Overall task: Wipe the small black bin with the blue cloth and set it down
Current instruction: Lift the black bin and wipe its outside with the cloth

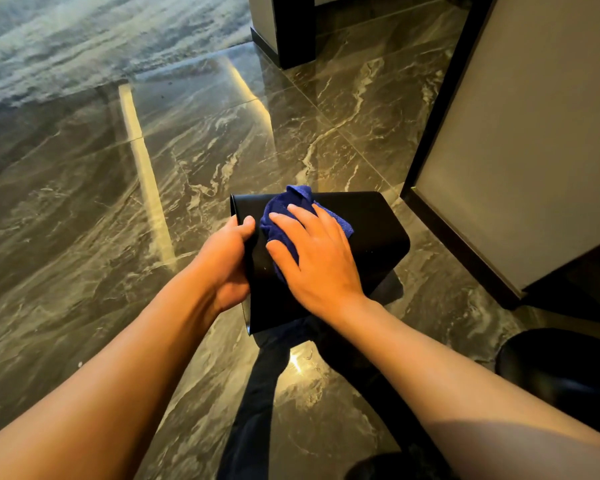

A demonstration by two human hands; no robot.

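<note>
Small black bin (368, 233) at frame centre, seemingly held above marble floor (84, 202), left hand (227, 261) clamping its rim, right hand (312, 258) spread flat, pressing blue cloth (284, 216) onto it.

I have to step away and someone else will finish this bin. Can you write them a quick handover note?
Left hand: grips the open rim end of the small black bin, holding it on its side above the marble floor.
Right hand: flat, pressing the blue cloth onto the bin's upper side.
Done: wiping is under way.
Left: finish wiping, then set the bin down.
</note>
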